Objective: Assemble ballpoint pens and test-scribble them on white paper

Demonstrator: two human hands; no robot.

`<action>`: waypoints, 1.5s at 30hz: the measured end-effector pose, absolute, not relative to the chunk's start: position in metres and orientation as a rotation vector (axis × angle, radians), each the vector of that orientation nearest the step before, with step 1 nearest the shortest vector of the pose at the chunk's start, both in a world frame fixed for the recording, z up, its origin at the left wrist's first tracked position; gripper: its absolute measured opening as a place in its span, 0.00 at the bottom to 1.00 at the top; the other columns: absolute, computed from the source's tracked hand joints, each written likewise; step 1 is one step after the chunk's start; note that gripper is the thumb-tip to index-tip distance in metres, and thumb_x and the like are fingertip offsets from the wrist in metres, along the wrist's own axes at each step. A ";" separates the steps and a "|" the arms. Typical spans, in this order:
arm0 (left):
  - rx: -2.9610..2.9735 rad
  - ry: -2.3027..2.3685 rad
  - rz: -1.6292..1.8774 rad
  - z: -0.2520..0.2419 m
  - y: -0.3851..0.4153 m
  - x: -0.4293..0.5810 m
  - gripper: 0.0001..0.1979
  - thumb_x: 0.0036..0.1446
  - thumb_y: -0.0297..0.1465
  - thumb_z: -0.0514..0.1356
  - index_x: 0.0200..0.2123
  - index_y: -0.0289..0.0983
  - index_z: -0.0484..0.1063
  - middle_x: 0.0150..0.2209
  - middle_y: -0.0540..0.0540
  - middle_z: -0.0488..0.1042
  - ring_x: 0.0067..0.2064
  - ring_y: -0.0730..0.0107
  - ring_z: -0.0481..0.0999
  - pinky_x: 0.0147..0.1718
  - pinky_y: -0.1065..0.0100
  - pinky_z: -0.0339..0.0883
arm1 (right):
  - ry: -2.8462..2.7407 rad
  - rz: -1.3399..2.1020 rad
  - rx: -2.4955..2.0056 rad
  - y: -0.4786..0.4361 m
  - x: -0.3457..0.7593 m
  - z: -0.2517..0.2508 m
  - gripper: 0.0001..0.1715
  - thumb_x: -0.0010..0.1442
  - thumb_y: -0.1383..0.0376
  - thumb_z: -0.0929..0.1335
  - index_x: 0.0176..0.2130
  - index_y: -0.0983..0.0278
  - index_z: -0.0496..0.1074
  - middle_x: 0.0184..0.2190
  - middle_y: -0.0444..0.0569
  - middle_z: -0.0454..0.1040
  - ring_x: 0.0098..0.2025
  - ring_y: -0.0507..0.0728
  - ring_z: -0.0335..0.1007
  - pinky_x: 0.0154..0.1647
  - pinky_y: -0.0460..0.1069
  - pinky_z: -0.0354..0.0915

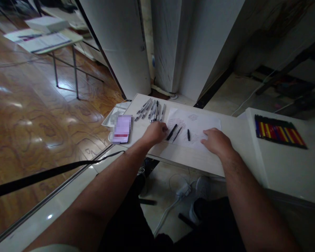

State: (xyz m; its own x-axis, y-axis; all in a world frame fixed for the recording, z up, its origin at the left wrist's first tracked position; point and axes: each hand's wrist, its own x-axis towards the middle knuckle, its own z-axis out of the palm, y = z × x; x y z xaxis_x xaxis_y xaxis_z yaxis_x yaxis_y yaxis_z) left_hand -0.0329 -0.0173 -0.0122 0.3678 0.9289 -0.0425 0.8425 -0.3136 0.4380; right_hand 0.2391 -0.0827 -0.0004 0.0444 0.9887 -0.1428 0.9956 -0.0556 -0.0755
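Note:
On the narrow white table, a sheet of paper [207, 123] with handwriting or scribbles lies flat. Three dark pen parts rest on it: a long black barrel [172, 132], a thin refill-like stick [177, 134] and a short black piece [188, 135]. My left hand [156, 133] is closed at the paper's left edge, beside the black barrel; whatever its curled fingers hold is hidden. Thumb and forefinger apart, my right hand [217, 140] rests at the paper's right side. Just beyond my left hand lie several clear pens [152, 109] in a loose pile.
A phone [123, 128] lies at the table's left end, near a white box [110, 117]. On a raised white surface to the right sits a set of coloured pens [279, 131]. A power strip [183, 189] is on the floor below; a folding table [44, 42] stands far left.

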 end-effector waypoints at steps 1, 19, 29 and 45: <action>2.227 1.547 0.298 -0.012 -0.017 -0.032 0.12 0.50 0.28 0.60 0.38 0.38 0.80 0.35 0.44 0.79 0.37 0.65 0.76 0.41 0.68 0.68 | 2.114 -0.243 2.244 -0.083 0.239 0.000 0.24 0.55 0.59 0.69 0.51 0.63 0.74 0.50 0.58 0.72 0.52 0.63 0.68 0.52 0.53 0.63; 2.154 1.533 0.333 -0.012 -0.019 -0.031 0.14 0.48 0.24 0.58 0.38 0.36 0.79 0.36 0.44 0.80 0.37 0.66 0.77 0.42 0.70 0.68 | 2.019 -0.280 2.252 -0.077 0.238 -0.001 0.28 0.53 0.57 0.71 0.52 0.63 0.74 0.51 0.60 0.70 0.48 0.63 0.71 0.48 0.53 0.65; 2.146 1.548 0.311 -0.011 -0.019 -0.031 0.15 0.48 0.24 0.59 0.39 0.35 0.79 0.37 0.43 0.80 0.38 0.65 0.77 0.41 0.71 0.69 | 1.994 -0.296 2.333 -0.081 0.234 -0.004 0.27 0.53 0.61 0.70 0.53 0.64 0.74 0.52 0.59 0.70 0.52 0.61 0.70 0.53 0.51 0.63; 2.162 1.577 0.344 -0.013 -0.021 -0.031 0.15 0.48 0.24 0.59 0.39 0.36 0.79 0.35 0.44 0.80 0.37 0.66 0.77 0.38 0.70 0.68 | 2.118 -0.278 2.377 -0.085 0.241 -0.004 0.29 0.55 0.59 0.70 0.55 0.67 0.72 0.54 0.58 0.71 0.54 0.63 0.69 0.56 0.53 0.62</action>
State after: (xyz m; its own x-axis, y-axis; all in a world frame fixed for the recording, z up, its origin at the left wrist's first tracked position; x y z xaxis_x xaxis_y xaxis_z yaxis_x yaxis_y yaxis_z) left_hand -0.0307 -0.0212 -0.0131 0.3186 0.9462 -0.0559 0.8368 -0.2531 0.4855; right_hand 0.2406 -0.0848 -0.0040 0.1073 0.9898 -0.0933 0.9804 -0.1209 -0.1556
